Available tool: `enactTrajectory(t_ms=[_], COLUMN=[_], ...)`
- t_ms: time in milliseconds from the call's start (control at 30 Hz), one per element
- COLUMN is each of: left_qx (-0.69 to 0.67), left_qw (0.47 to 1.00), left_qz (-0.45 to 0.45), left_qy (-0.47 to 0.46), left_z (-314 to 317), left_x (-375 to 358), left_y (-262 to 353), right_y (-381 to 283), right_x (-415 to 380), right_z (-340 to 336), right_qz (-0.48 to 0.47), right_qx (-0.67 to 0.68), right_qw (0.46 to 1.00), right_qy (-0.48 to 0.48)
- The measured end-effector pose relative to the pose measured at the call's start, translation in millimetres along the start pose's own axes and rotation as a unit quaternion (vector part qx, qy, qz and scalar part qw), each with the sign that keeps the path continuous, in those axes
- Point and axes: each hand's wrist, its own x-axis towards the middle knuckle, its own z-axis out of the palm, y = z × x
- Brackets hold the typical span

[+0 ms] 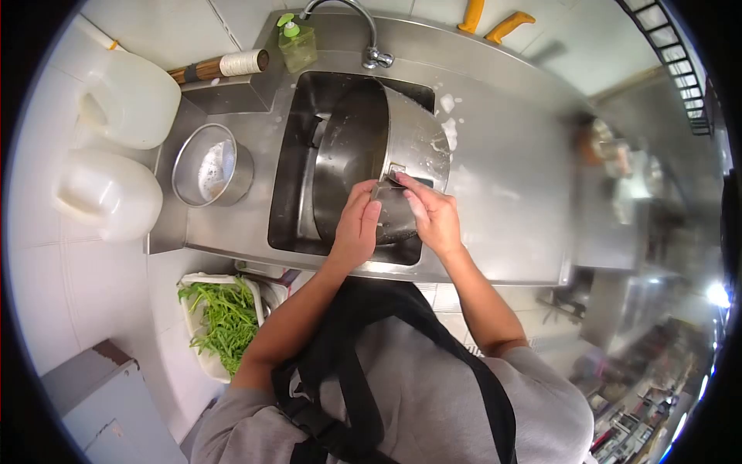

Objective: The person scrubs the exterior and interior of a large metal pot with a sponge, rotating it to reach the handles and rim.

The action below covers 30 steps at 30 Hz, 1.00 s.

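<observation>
A large metal pot (352,147) lies tipped on its side in the sink (287,232), its mouth facing left. Drops and traces of suds cling to its outer wall. My left hand (358,228) is closed on the near part of the rim, thumb and fingers pinching the metal. Beside it, my right hand (434,216) is closed at the handle on the pot's outer wall, index finger reaching to a small metal bracket. Part of the handle is hidden by these fingers.
A faucet (376,56) and a green soap bottle (297,46) stand behind the sink. Left are a round metal bowl (232,182) with suds and two jugs (127,100). Below sits a basin of greens (224,321). Yellow-handled knives (510,27) hang at the back wall.
</observation>
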Motion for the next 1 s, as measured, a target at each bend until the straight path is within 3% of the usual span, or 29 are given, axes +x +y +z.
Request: enactTrajectory(t_ms=[33, 100, 133, 167, 233, 267, 300, 367, 400, 433, 500, 533, 667, 700, 800, 833, 933, 1000], left_qx=[-0.013, -0.013, -0.021, -0.029, -0.016, -0.002, -0.009, -0.02, -0.03, -0.034, -0.039, -0.042, -0.029, -0.018, -0.024, -0.023, -0.042, -0.02], left_qw=[1.0, 1.0, 1.0, 0.999, 1.0, 1.0, 1.0, 0.999, 0.999, 0.999, 0.999, 0.999, 0.999, 0.999, 0.999, 0.999, 0.998, 0.999], left_qz=[-0.004, 0.003, 0.013, 0.015, -0.008, 0.01, 0.014, 0.03, 0.038, 0.034, 0.006, 0.014, 0.038, 0.045, 0.033, 0.035, 0.035, 0.029], left_qy=[-0.003, -0.008, 0.003, -0.002, -0.005, -0.017, -0.016, 0.007, 0.005, 0.002, -0.024, -0.02, -0.003, 0.002, -0.02, -0.018, -0.021, -0.019], left_z=[0.0, -0.4, 1.8, 1.2, -0.9, -1.1, -1.2, -1.7, -1.2, -2.0, -4.7, -4.9, -1.4, -1.6, -7.3, -7.7, -4.9, -5.5], left_x=[-3.5, -1.3, -1.7, -3.2, -4.4, -5.8, -3.7, -3.4, -2.6, -6.6, -8.8, -6.1, -14.2, -14.9, -14.9, -14.7, -14.2, -16.2], left_y=[-2.6, -9.3, -9.6, -8.0, -6.0, -9.4, -7.5, -2.6, -5.3, -6.4, -5.2, -6.8, -14.0, -13.9, -8.3, -8.4, -10.5, -11.0], right_y=[-16.2, -46.8, -49.1, -42.3, -23.8, -22.2, -30.7, -56.1, -61.7, -58.1, -42.7, -39.2, -65.6, -62.5, -39.3, -37.2, -54.7, -46.4], right_x=[1.4, 12.7, 11.9, 5.9, -3.4, -6.1, -2.7, 1.5, 2.6, -1.0, -6.2, -6.5, -10.7, -13.3, -17.1, -18.3, -18.3, -20.7], right_z=[3.9, 10.9, 14.9, 15.6, 6.8, 4.1, 7.8, 21.3, 27.1, 26.5, 19.2, 18.3, 34.5, 33.2, 22.3, 22.9, 32.7, 24.8], right_qz=[0.007, -0.103, -0.105, -0.102, 0.087, 0.121, 0.119, -0.029, -0.048, -0.041, 0.097, 0.111, 0.015, 0.016, 0.146, 0.143, 0.0, 0.059], right_qx=[-0.012, -0.02, -0.019, -0.028, -0.02, -0.017, -0.024, -0.109, -0.093, -0.096, -0.045, -0.042, -0.072, -0.072, -0.04, -0.04, -0.076, -0.062], right_qw=[1.0, 0.994, 0.994, 0.994, 0.996, 0.992, 0.992, 0.993, 0.994, 0.994, 0.993, 0.992, 0.996, 0.996, 0.986, 0.987, 0.995, 0.995], right_qy=[-0.001, -0.025, -0.005, -0.001, 0.017, 0.018, 0.02, 0.03, 0.036, 0.035, 0.046, 0.047, 0.056, 0.057, 0.063, 0.062, 0.066, 0.052])
